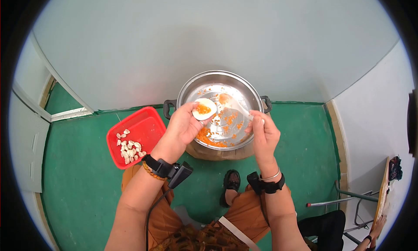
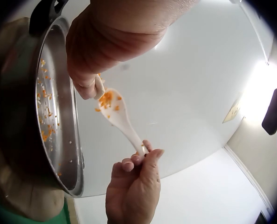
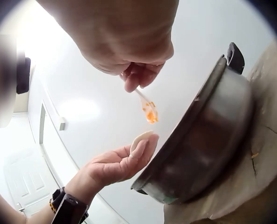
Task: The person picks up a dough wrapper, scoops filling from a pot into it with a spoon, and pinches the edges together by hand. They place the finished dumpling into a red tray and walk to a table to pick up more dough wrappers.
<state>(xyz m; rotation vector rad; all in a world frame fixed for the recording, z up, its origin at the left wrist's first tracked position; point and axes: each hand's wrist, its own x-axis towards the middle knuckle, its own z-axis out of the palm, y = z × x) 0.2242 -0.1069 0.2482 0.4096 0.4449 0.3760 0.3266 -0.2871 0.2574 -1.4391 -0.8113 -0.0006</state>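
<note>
My left hand (image 1: 180, 125) holds a round white dumpling wrapper (image 1: 210, 103) over the pot's left side, with orange shredded filling on its middle. In my right hand (image 1: 264, 135), the thumb and fingers pinch the handle of a white soup spoon (image 1: 237, 105). The left wrist view shows orange bits in the bowl of the spoon (image 2: 121, 116), close beside the wrapper's edge. Below both hands stands a wide steel pot (image 1: 185, 86), with loose orange filling (image 1: 210, 140) scattered over its bottom and heaped at the near left.
A red plastic basin (image 1: 150, 120) at the left holds several small white dumplings (image 1: 130, 150). The pot rests on a wooden stump (image 1: 222, 154) and has black side handles (image 1: 170, 108). A pale wall rises behind it. At the lower right are a metal-legged stand (image 1: 344, 201) and another person's hand (image 1: 378, 227).
</note>
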